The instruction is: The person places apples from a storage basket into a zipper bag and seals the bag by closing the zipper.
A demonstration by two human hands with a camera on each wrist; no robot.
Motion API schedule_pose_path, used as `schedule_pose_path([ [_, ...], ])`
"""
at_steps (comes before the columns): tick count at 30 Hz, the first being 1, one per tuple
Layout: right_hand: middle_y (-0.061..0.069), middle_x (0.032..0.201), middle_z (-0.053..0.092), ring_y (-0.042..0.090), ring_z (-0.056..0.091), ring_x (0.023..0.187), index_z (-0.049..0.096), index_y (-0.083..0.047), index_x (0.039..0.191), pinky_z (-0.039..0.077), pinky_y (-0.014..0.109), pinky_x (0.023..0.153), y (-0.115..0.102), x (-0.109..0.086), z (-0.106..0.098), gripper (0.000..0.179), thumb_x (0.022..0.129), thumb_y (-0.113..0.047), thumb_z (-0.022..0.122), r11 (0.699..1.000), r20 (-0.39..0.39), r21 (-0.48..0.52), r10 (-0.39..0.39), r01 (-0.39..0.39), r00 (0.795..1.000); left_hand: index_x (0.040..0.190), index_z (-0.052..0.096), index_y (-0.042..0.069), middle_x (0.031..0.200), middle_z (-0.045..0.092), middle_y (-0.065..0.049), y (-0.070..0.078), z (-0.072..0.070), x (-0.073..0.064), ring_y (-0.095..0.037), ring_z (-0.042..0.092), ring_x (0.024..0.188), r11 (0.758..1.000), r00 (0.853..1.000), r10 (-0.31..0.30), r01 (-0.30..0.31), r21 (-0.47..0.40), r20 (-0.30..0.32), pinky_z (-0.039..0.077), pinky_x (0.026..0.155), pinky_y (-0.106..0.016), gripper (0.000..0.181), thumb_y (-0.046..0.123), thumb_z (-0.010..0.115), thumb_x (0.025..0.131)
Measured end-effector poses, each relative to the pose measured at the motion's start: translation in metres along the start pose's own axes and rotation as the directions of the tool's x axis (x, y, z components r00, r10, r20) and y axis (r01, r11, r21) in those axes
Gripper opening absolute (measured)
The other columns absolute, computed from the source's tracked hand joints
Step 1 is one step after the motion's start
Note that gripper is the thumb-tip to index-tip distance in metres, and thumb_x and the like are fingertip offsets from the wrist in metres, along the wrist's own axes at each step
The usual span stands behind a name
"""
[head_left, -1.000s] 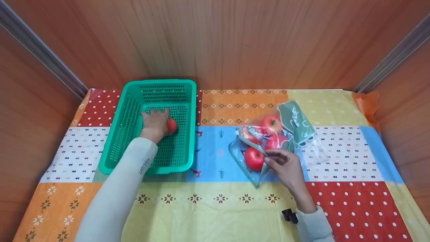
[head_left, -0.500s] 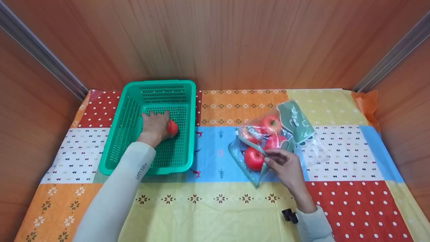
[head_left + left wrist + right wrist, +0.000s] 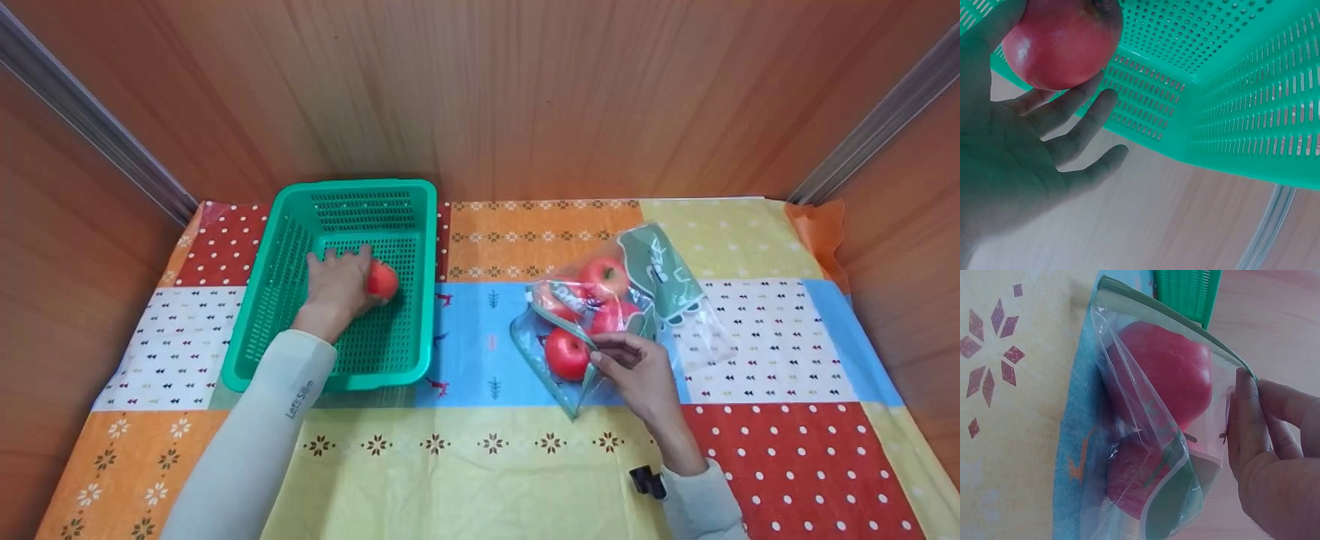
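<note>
"One green slotted basket (image 3: 360, 206) stands on the left. How is your left hand (image 3: 337, 285) set inside it?"

"Loosely spread, just left of a red apple (image 3: 383, 281). Your left wrist view puts that apple between thumb and fingers, but you cannot tell for sure whether they touch it."

"What has just changed there?"

"Your hand has eased slightly left and nearer to you, baring more of the apple, which has hardly shifted. I'd judge the apple loose rather than carried: this hand's hold is either just ending or not firmly begun."

"And farther right, on the patchwork tablecloth (image 3: 480, 480)?"

"Your clear zip bag (image 3: 664, 281), green panel toward its far right end, with four red apples (image 3: 606, 279) inside. One sits nearest you, close to the zip edge."

"Your right hand (image 3: 641, 375)?"

"Pinching the bag's green zip edge between thumb and fingers, just right of that near apple. It has stayed put, so I'd judge it's steadying the bag while your left hand works."
</note>
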State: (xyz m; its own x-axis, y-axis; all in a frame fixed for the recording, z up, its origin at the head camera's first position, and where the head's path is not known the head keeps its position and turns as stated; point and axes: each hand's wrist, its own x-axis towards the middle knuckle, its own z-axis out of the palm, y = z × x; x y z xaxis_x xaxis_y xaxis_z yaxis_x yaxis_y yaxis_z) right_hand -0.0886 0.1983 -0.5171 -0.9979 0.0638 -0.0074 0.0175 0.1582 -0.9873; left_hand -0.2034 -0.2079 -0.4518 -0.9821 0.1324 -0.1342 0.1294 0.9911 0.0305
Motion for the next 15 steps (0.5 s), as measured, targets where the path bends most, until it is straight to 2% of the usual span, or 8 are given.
schedule_pose_path([
  [7, 0.022, 0.11, 0.076, 0.012, 0.076, 0.089, 0.074, 0.009, 0.116, 0.061, 0.022, 0.077, 0.001, 0.0, 0.0, 0.024, 0.092, 0.01, 0.074, 1.0, -0.003, -0.008, -0.001, 0.001, 1.0, 0.147, 0.045, -0.007, 0.132, 0.062, -0.035, 0.003, -0.006, -0.012, -0.058, 0.055, 0.126, 0.999, 0.998, -0.01, 0.007, -0.049, -0.061, 0.036, 0.111, -0.076, 0.084, 0.038, 0.084, 0.089],
  [15, 0.022, 0.113, 0.075, 0.011, 0.075, 0.091, 0.073, 0.008, 0.118, 0.061, 0.022, 0.079, 0.002, 0.0, 0.0, 0.024, 0.094, 0.009, 0.073, 1.0, 0.003, -0.007, 0.004, -0.004, 1.0, 0.143, 0.049, -0.005, 0.129, 0.063, -0.032, 0.014, -0.008, -0.023, -0.054, 0.058, 0.122, 0.998, 0.991, -0.015, 0.007, -0.063, -0.13, 0.044, 0.105, -0.073, 0.081, 0.033, 0.09, 0.084],
])
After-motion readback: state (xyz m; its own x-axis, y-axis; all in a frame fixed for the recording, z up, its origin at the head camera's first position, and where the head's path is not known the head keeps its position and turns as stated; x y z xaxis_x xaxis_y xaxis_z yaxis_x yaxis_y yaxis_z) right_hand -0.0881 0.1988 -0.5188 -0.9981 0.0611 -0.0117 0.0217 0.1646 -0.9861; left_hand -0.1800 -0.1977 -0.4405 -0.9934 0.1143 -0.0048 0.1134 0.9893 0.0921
